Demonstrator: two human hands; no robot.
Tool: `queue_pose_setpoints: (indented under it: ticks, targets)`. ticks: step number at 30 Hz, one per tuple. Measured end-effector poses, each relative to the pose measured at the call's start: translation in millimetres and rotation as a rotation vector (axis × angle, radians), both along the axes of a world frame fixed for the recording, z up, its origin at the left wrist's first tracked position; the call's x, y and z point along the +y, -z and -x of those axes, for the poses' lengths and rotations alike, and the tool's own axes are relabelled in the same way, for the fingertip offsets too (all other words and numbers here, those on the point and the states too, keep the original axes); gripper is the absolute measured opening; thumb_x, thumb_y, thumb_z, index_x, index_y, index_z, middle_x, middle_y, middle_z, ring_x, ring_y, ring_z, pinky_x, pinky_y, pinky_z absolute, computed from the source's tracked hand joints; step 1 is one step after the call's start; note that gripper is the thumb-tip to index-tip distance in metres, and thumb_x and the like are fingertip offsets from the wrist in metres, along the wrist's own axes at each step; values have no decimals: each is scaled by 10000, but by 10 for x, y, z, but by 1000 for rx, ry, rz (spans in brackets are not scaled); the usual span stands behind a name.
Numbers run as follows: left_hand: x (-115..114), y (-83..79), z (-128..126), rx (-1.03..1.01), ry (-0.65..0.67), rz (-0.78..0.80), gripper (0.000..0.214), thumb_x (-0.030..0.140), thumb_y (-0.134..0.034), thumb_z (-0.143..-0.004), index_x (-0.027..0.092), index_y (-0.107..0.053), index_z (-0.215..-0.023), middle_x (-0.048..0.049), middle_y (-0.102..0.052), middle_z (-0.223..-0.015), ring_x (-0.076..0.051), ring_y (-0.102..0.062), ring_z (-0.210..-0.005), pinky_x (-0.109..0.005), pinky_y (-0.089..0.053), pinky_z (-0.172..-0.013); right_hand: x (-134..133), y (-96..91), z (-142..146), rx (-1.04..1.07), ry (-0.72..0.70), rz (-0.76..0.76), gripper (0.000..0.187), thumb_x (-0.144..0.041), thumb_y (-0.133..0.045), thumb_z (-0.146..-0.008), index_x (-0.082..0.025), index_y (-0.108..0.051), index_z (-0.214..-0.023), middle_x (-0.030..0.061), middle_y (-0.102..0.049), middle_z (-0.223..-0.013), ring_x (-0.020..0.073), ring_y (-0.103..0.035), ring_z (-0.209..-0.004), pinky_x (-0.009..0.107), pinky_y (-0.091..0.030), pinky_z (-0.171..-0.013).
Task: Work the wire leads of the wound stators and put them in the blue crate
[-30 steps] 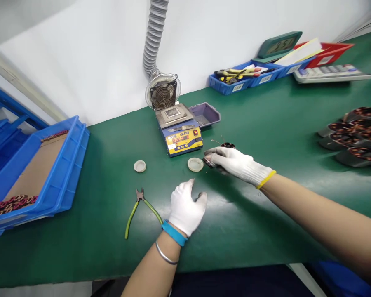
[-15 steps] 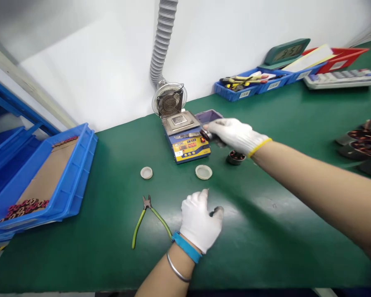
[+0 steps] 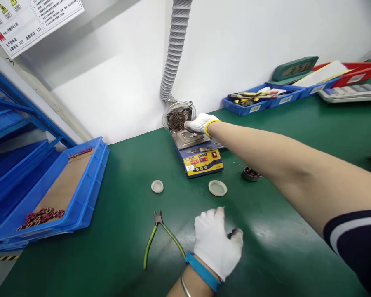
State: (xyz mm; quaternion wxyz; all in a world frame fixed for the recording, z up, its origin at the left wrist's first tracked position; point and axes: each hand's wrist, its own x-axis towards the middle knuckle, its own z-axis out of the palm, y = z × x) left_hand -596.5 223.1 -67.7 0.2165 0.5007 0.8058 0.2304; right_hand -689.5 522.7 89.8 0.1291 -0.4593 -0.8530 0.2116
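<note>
My right hand, in a white glove, reaches far forward over the metal top of the blue and yellow solder pot. Its fingers are curled, and what they hold is hidden. My left hand, also gloved, rests flat on the green mat with fingers spread. Green-handled cutters lie just left of that hand. A small copper-wound coil sits on the mat under my right forearm.
Two white caps lie before the solder pot. A fan with a grey hose stands behind it. A blue crate with coils is at the left; blue tool bins, a clock and a calculator line the back right.
My right hand lifted a small part from the mat by the white cap and moved it forward and left, over the solder pot. The left hand stayed on the mat.
</note>
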Motion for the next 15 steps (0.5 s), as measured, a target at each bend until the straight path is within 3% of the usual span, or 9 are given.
queue_pose_setpoints:
  ticks: [6, 10, 15]
  targets:
    - [-9, -10, -10, -38, 10, -12, 680, 442, -601, -909, 139, -608, -1517, -186, -666, -1449, -401, -600, -1277, -529, -460, -1133, -4, -171, -59, 33, -31, -216, 484, -481, -638, -1049, -148, -617, -1399, 144, -656, -1371, 277, -656, -1221, 527, -539, -1060]
    - [-2, -2, 0, -25, 9, -21, 685, 433, -594, -906, 133, -602, -1522, -186, -666, -1448, -402, -603, -1275, -536, -459, -1134, -122, -62, -25, 18, -66, -289, 549, -425, -703, -998, -138, -573, -1448, 172, -622, -1415, 320, -632, -1249, 561, -501, -1084]
    - [-5, -9, 9, 10, 6, -16, 663, 422, -598, -905, 141, -619, -1504, -177, -682, -1425, -386, -616, -1260, -519, -477, -1123, -246, 88, -10, 31, -113, -268, 463, -404, -700, -1020, -172, -615, -1412, 133, -621, -1422, 287, -634, -1250, 552, -534, -1072]
